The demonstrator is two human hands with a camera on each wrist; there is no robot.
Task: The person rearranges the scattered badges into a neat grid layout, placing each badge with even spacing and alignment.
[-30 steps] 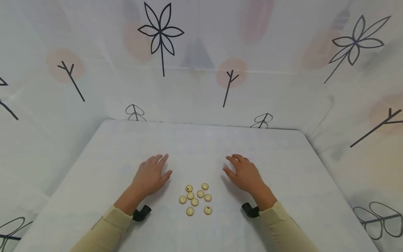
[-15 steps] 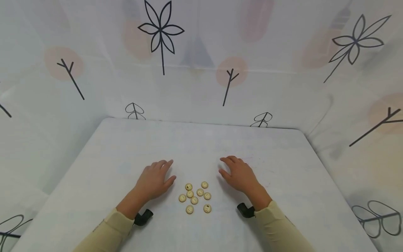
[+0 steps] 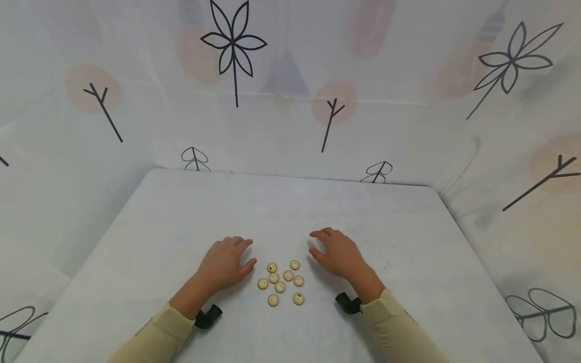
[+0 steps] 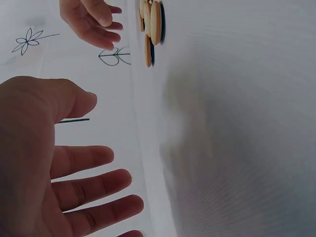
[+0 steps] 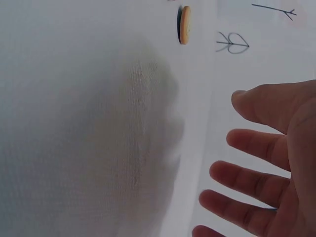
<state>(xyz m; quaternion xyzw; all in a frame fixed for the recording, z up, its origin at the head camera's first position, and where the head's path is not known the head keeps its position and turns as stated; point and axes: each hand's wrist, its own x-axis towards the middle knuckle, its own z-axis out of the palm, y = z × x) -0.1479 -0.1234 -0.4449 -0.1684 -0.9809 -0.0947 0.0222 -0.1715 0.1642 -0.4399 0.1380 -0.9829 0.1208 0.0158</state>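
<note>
Several round, cream-coloured buttons (image 3: pixel 280 287) lie loosely grouped on the white table, between the two hands. To their left is my left hand (image 3: pixel 225 263), its fingers spread and relaxed, with nothing in its grasp. My right hand (image 3: pixel 339 253) hovers to the right of the buttons, thumb apart from the fingers, also holding nothing. In the left wrist view a few buttons (image 4: pixel 156 22) show edge-on at the top, away from the left hand (image 4: pixel 74 163). One button (image 5: pixel 185 25) appears edge-on in the right wrist view, above the right hand (image 5: pixel 266 168), which does not touch it.
The white table (image 3: pixel 290 212) stretches away to a back edge against a pale cloth backdrop (image 3: pixel 281 131) with printed leaves and twigs. A black wrist device (image 3: pixel 209 317) is on the left wrist, and another black device (image 3: pixel 348 303) on the right.
Both hands have drifted inward, the left one to the right and the right one to the left, each also a little nearer the body. The buttons keep their arrangement.
</note>
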